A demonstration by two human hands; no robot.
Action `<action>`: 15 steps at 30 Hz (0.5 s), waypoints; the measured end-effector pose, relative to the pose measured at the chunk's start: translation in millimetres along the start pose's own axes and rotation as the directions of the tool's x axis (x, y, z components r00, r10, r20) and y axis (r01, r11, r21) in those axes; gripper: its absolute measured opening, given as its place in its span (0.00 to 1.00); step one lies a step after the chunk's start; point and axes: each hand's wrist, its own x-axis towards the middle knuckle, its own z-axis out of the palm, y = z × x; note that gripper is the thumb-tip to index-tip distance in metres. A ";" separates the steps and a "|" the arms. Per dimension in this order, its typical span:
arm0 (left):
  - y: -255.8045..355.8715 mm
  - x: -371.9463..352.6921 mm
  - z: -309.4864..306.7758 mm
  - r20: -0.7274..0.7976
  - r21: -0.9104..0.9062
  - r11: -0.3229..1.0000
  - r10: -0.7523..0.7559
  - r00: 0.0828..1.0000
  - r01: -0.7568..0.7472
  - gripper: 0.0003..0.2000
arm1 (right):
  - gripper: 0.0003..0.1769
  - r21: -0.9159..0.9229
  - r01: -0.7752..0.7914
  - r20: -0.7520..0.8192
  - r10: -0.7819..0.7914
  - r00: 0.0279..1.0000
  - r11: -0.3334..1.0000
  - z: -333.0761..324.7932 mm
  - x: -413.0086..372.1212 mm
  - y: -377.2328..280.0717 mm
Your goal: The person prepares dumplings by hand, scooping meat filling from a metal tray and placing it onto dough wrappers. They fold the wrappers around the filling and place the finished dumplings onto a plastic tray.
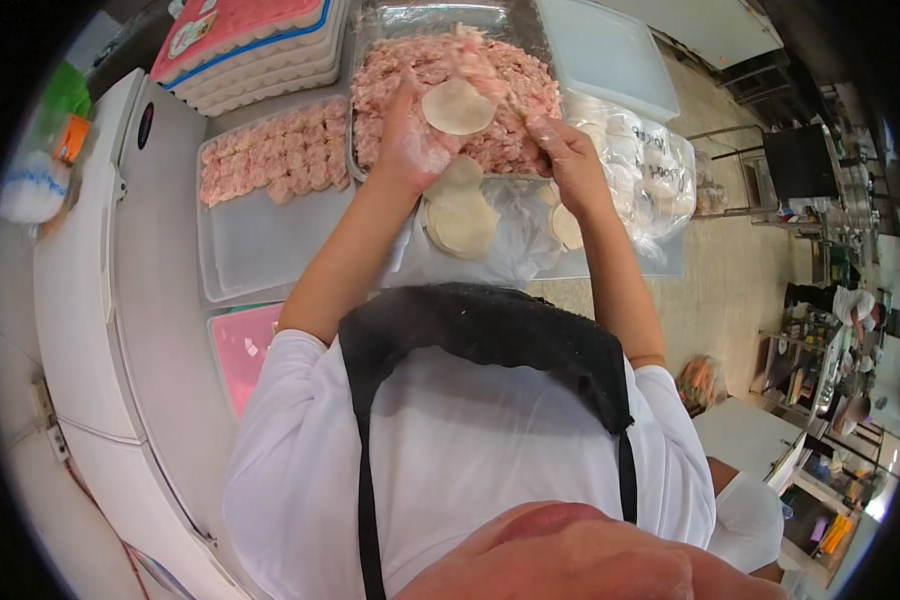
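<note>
A round pale wrapper [458, 107] lies on the fingers of my left hand [415, 140], over a large tray of minced meat [390, 62]. My right hand [565, 155] is at the tray's right side, its fingers closed round something thin that reaches into the meat; its meat-covered end is blurred. Below the tray, a stack of wrappers [460, 222] rests on clear plastic, with more wrappers [566, 228] to its right. On the left, a shallow tray [260, 245] holds rows of filled pieces [275, 150].
Stacked trays [260, 75] stand at the back left. A translucent lid [615, 60] and wrapped packs [645, 160] with black writing lie on the right. A pink tray [245, 350] is near my left side. Beyond are shelves and people [855, 305].
</note>
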 end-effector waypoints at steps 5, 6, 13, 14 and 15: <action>3.6 0.9 34.4 -0.162 0.067 0.980 0.197 0.967 -0.188 0.40 | 0.13 -0.631 0.376 0.045 -0.451 0.891 0.679 -0.2 7.2 28.7; 5.8 2.0 30.1 -0.216 0.102 0.972 0.229 0.949 -0.212 0.40 | 0.12 -0.703 0.368 0.115 -0.413 0.903 0.609 -12.4 0.3 13.5; -2.4 4.3 33.6 -0.319 0.298 0.915 0.364 0.875 -0.272 0.37 | 0.10 -0.800 0.490 0.349 -0.396 0.849 0.345 -25.5 -1.7 -7.7; -6.3 2.7 44.2 -0.382 0.294 0.919 0.365 0.849 -0.262 0.36 | 0.10 -0.843 0.450 0.351 -0.334 0.875 0.294 -33.8 -4.5 -14.4; -8.6 4.1 43.7 -0.372 0.302 0.911 0.383 0.846 -0.279 0.36 | 0.10 -0.878 0.419 0.355 -0.274 0.894 0.231 -38.9 -9.8 -41.0</action>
